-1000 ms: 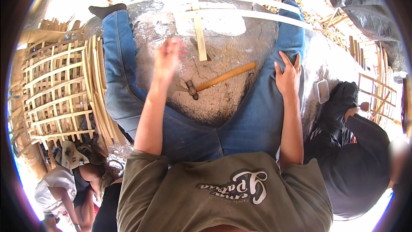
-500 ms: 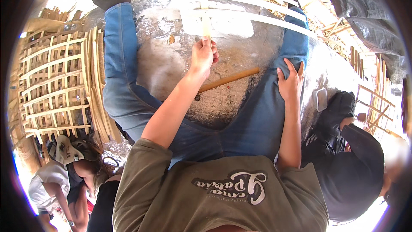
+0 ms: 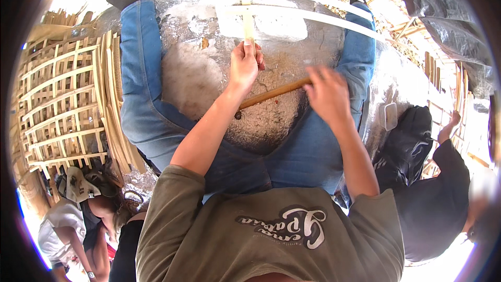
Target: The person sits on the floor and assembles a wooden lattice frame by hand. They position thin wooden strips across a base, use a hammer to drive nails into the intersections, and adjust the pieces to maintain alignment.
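A pale bamboo strip (image 3: 248,25) stands out lengthwise ahead of me, its near end pinched in my left hand (image 3: 244,69). Long curved white strips (image 3: 323,19) cross it farther off and run to the right over my lower leg. Between my thighs lies a brown stick (image 3: 274,93), slanting up to the right, its left end passing behind my left forearm. At its right end hovers my right hand (image 3: 330,94), blurred, with thumb and fingers apart around the tip; whether they touch it I cannot tell.
Woven bamboo lattice panels (image 3: 62,104) stand at the left beside stacked strips (image 3: 109,94). A clear plastic container (image 3: 388,116) sits right of my leg. One person in black (image 3: 433,203) is close on the right, another in a white shirt (image 3: 61,224) at lower left.
My right hand has lifted off my right thigh and moved left to the stick's end. My left hand keeps its pinch on the strip. The person on the right has shifted an arm.
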`<act>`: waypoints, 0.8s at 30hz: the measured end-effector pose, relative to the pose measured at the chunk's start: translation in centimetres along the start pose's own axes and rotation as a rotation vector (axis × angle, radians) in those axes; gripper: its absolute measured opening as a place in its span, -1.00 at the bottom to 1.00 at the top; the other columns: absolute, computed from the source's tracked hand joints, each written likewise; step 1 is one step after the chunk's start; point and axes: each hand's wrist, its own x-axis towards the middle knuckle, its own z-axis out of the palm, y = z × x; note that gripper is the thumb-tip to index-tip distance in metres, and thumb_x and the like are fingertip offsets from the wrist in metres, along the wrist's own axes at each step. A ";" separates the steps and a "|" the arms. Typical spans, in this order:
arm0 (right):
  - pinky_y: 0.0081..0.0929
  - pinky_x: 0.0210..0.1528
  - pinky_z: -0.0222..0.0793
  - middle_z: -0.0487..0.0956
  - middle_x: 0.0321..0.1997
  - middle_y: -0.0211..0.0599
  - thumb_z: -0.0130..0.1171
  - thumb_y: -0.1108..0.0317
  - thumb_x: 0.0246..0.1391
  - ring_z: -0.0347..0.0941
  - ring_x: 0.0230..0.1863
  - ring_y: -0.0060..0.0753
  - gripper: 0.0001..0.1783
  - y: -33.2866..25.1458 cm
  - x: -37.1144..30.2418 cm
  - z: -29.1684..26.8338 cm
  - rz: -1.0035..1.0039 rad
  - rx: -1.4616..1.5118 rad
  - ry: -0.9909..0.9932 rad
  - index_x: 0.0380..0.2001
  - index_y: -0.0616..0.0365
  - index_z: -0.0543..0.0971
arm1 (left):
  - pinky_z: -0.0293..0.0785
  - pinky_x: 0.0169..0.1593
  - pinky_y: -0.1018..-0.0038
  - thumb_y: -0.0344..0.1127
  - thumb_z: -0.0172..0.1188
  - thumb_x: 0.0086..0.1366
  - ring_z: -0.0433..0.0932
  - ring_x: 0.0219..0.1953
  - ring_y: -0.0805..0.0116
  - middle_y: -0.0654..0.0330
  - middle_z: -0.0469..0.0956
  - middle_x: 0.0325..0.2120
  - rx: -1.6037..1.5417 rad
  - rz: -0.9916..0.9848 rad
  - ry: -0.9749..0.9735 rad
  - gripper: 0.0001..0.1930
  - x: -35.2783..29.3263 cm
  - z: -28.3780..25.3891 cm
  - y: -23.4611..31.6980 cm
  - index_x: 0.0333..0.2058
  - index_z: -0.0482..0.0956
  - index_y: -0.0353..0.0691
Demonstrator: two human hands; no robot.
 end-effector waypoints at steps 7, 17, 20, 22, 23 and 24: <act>0.00 0.04 0.44 0.53 0.02 -0.15 0.16 0.34 0.16 0.46 0.10 -0.11 -0.65 -1.3 2.4 6.2 -0.530 -0.256 0.077 0.04 0.03 0.54 | 0.37 -0.52 0.46 0.01 -0.23 0.62 0.39 -0.63 0.46 0.30 0.36 -0.65 -0.064 -0.005 -0.007 -0.54 0.5 0.0 -0.3 -0.32 0.41 -0.24; 0.00 0.14 0.40 0.51 0.10 -0.13 0.02 0.36 0.26 0.43 0.22 0.00 -0.63 -2.3 3.8 7.4 -0.579 -0.268 -0.241 0.13 -0.01 0.46 | 0.42 -0.50 0.50 -0.01 -0.17 0.61 0.44 -0.61 0.48 0.33 0.41 -0.65 -0.124 -0.034 -0.006 -0.56 0.3 0.4 0.5 -0.35 0.44 -0.20; -0.01 0.19 0.36 0.51 0.10 -0.11 0.00 0.38 0.27 0.43 0.22 0.00 -0.59 -2.3 3.8 7.3 -0.562 -0.237 -0.271 0.18 -0.02 0.43 | 0.42 -0.51 0.51 -0.01 -0.18 0.61 0.45 -0.61 0.48 0.33 0.40 -0.64 -0.115 -0.018 -0.017 -0.57 0.4 0.3 0.5 -0.34 0.44 -0.20; -0.02 0.22 0.34 0.51 0.11 -0.09 0.00 0.39 0.27 0.44 0.21 -0.01 -0.59 -2.1 3.8 6.9 -0.529 -0.144 -0.265 0.18 -0.02 0.42 | 0.42 -0.51 0.51 -0.01 -0.18 0.61 0.45 -0.60 0.48 0.33 0.41 -0.64 -0.116 -0.018 -0.015 -0.57 0.3 0.4 0.4 -0.34 0.44 -0.19; -0.03 0.23 0.32 0.51 0.11 -0.09 0.00 0.39 0.27 0.44 0.21 -0.02 -0.59 -2.1 3.8 6.8 -0.512 -0.096 -0.263 0.18 -0.01 0.41 | 0.43 -0.51 0.51 -0.02 -0.19 0.61 0.45 -0.60 0.48 0.33 0.41 -0.63 -0.119 -0.033 -0.017 -0.57 0.3 0.4 0.5 -0.33 0.44 -0.19; -0.03 0.23 0.32 0.52 0.10 -0.08 0.01 0.39 0.27 0.45 0.20 -0.03 -0.60 -2.3 3.8 6.8 -0.507 -0.103 -0.274 0.17 -0.01 0.41 | 0.43 -0.50 0.51 -0.02 -0.20 0.61 0.46 -0.60 0.48 0.33 0.41 -0.62 -0.121 -0.048 -0.020 -0.57 0.3 0.3 0.6 -0.33 0.44 -0.19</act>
